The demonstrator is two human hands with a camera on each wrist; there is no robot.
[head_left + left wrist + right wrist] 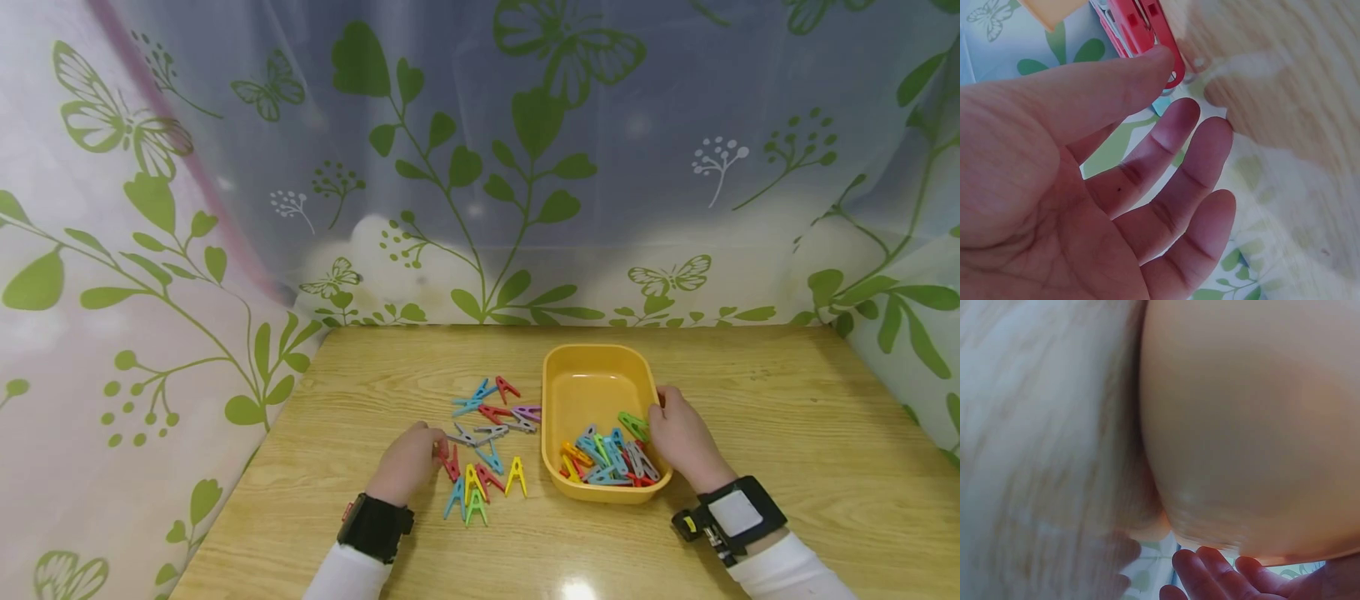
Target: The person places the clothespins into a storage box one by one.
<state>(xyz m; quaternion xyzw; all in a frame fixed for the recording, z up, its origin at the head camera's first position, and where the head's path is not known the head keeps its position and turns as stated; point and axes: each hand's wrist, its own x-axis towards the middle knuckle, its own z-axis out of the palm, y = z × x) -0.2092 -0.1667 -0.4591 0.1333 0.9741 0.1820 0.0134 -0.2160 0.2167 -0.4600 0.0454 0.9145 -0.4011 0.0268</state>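
My left hand point(409, 463) is at the left edge of a loose group of plastic clothespins, thumb and index finger pinching a red clothespin point(451, 463). In the left wrist view the thumb tip lies on the end of that red clothespin point(1141, 28), and the other three fingers are spread loosely. My right hand point(687, 438) grips the right rim of a yellow plastic basin point(600, 493), thumb over the edge. Clothespins of several colours point(611, 457) lie heaped in its near half. Seen from the right wrist, fingers point(1216, 575) show beside the basin wall point(1247, 437).
Near the left hand lie yellow point(516, 477), green point(476, 507) and blue clothespins point(455, 497). Farther back are grey point(491, 432), purple point(528, 412) and red ones point(506, 388). A patterned curtain point(480, 208) hangs behind the wooden table point(787, 400).
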